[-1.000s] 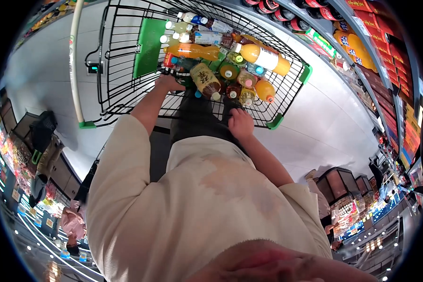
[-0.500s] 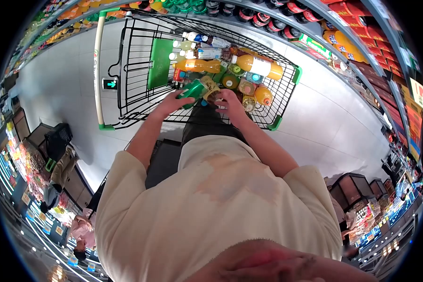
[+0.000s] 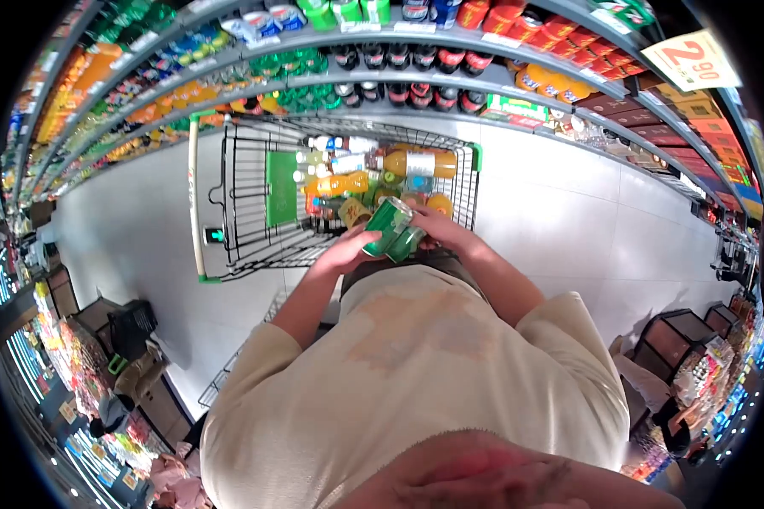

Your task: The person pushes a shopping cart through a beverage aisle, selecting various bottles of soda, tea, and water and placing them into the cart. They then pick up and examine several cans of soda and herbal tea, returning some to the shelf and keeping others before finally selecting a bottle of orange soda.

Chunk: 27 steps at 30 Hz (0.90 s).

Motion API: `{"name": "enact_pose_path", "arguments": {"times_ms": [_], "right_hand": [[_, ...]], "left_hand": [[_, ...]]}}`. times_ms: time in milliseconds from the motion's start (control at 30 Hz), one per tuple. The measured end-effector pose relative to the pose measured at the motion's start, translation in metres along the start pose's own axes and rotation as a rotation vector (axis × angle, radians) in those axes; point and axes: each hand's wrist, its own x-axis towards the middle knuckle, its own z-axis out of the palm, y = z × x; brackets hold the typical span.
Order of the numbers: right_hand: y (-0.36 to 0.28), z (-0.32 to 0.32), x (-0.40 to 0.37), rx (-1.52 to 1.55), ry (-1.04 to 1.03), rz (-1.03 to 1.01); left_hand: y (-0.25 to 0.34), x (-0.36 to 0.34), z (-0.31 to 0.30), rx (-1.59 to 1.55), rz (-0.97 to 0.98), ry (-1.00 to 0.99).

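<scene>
Two green cans (image 3: 390,219), one overlapping the other, tilted, between the hands, above the near side of the cart (image 3: 226,161) and just ahead of the shirt (image 3: 416,365).

Left hand (image 3: 351,251): on the cans' left, thumb along the upper can's side, fingers part-curled with a can in the grip; fingertips underneath hidden.

Right hand (image 3: 440,226): at the cans' right end, bent around them, touching; can't tell how its grip splits between the two.

Tan bottle (image 3: 354,212) lies just beyond the left hand, partly behind the upper can. Orange bottle (image 3: 337,184) further in, near the green panel (image 3: 281,187). Big juice bottle (image 3: 420,164) at the far side, on its side. Drink shelves (image 3: 475,83) past the cart.
</scene>
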Motion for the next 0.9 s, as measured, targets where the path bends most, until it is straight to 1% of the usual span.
{"name": "enact_pose_path", "arguments": {"times_ms": [33, 67, 133, 167, 200, 233, 267, 300, 333, 400, 433, 533, 567, 667, 700, 733, 800, 833, 867, 900], "right_hand": [[0.001, 0.001, -0.011, 0.098, 0.109, 0.017], [0.009, -0.008, -0.018, 0.257, 0.019, 0.002], [0.037, -0.045, -0.029, 0.561, -0.183, -0.02], [0.049, -0.061, -0.036, 0.681, -0.239, -0.049], [0.062, -0.074, -0.045, 0.804, -0.298, -0.073], [0.065, -0.077, -0.056, 0.927, -0.36, -0.093], [0.068, -0.08, -0.066, 0.953, -0.312, -0.156], [0.06, -0.078, -0.086, 0.98, -0.265, -0.219], [0.052, -0.079, -0.102, 1.009, -0.215, -0.284], [0.05, -0.086, -0.122, 0.972, -0.292, -0.329], [0.048, -0.089, -0.13, 0.955, -0.326, -0.35], [0.028, -0.091, -0.155, 0.783, -0.452, -0.505], [0.017, -0.087, -0.162, 0.723, -0.456, -0.536], [0.015, -0.082, -0.151, 0.744, -0.552, -0.605], [0.016, -0.079, -0.15, 0.846, -0.549, -0.509], [0.007, -0.071, -0.155, 0.889, -0.657, -0.514], [0.008, -0.062, -0.153, 0.955, -0.802, -0.493], [0.005, -0.054, -0.153, 0.946, -0.834, -0.531], [-0.001, -0.046, -0.16, 0.985, -0.831, -0.488], [-0.005, -0.037, -0.163, 0.99, -0.873, -0.501]], "left_hand": [[-0.001, 0.001, 0.01, 0.05, 0.149, -0.009], [-0.001, 0.001, 0.017, 0.032, 0.217, 0.038], [0.001, -0.003, 0.02, 0.18, 0.253, 0.212], [0.005, -0.006, 0.027, 0.192, 0.267, 0.246], [0.015, -0.015, 0.045, 0.287, 0.276, 0.36], [0.019, -0.02, 0.056, 0.426, 0.349, 0.42], [0.022, -0.024, 0.066, 0.562, 0.42, 0.48], [0.028, -0.03, 0.071, 0.727, 0.445, 0.482], [0.04, -0.041, 0.095, 0.982, 0.477, 0.527], [0.045, -0.048, 0.117, 1.026, 0.588, 0.438], [0.047, -0.05, 0.127, 0.942, 0.585, 0.381], [0.045, -0.042, 0.139, 0.692, 0.593, 0.284], [0.043, -0.039, 0.138, 0.633, 0.594, 0.243], [0.031, -0.029, 0.154, 0.298, 0.66, 0.124], [0.022, -0.022, 0.157, 0.134, 0.654, 0.088], [0.015, -0.016, 0.163, 0.05, 0.686, 0.022], [0.002, -0.009, 0.174, -0.219, 0.651, -0.117], [-0.003, -0.01, 0.184, -0.346, 0.606, -0.15], [-0.006, -0.012, 0.19, -0.475, 0.561, -0.184], [-0.006, -0.007, 0.181, -0.517, 0.485, -0.293]]}}
